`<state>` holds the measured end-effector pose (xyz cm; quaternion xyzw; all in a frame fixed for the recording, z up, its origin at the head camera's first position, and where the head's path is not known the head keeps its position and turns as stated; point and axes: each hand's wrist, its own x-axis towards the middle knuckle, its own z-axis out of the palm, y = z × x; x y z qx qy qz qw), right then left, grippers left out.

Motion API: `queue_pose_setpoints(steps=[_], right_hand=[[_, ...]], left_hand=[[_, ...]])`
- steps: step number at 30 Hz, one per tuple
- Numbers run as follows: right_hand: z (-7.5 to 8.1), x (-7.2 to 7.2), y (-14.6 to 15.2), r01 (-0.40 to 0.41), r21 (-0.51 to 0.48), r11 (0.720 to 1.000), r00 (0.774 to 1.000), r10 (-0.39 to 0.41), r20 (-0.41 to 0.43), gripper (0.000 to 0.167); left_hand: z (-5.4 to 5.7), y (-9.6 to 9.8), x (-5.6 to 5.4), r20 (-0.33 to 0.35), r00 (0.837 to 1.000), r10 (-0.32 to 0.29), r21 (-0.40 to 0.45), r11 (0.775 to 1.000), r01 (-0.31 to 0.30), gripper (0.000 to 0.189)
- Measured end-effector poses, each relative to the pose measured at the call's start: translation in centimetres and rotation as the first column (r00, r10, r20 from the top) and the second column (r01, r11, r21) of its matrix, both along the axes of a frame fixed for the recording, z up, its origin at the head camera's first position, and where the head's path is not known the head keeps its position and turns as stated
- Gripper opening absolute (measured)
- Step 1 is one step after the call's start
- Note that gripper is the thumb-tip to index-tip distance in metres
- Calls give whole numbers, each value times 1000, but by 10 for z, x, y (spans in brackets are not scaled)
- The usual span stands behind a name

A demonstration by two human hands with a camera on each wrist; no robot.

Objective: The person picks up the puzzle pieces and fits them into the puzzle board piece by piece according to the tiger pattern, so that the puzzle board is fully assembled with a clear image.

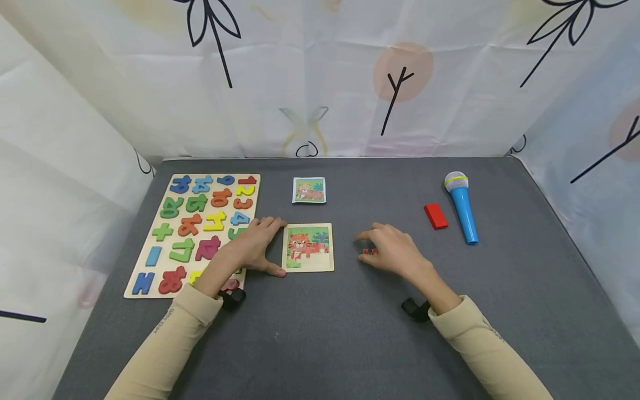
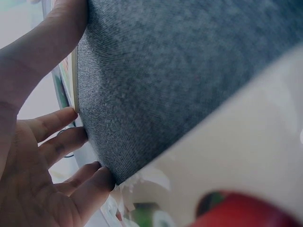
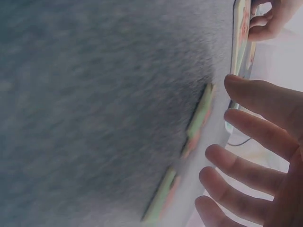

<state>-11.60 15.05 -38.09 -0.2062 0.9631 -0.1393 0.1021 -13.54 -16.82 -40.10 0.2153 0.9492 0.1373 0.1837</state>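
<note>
A square wooden puzzle board with a tiger picture lies on the table, a pale bare patch at its lower right. My left hand spans the board's left side, thumb near the lower corner and fingertips at the upper one. In the left wrist view, a fingertip meets the board's edge. My right hand hovers right of the board, over small puzzle pieces that it partly hides. The right wrist view shows a piece and another piece on the table, apart from the spread fingers.
A wooden letter-and-number board lies at the left, partly under my left forearm. Behind the puzzle sits a small picture card or stack. A red block and a blue toy microphone lie at the right. Fabric walls border the table.
</note>
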Motion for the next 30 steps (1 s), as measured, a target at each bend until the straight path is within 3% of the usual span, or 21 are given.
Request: queue_pose_setpoints(steps=[12, 30], right_hand=[[-7, 4, 12, -8, -25, 1000, 1000, 8, 23, 30], [-10, 4, 7, 0, -19, 1000, 1000, 0, -8, 23]], left_hand=[[0, 0, 1, -20, 1000, -11, 13, 1000, 11, 113], [0, 1, 1, -25, 1000, -13, 21, 1000, 14, 110]])
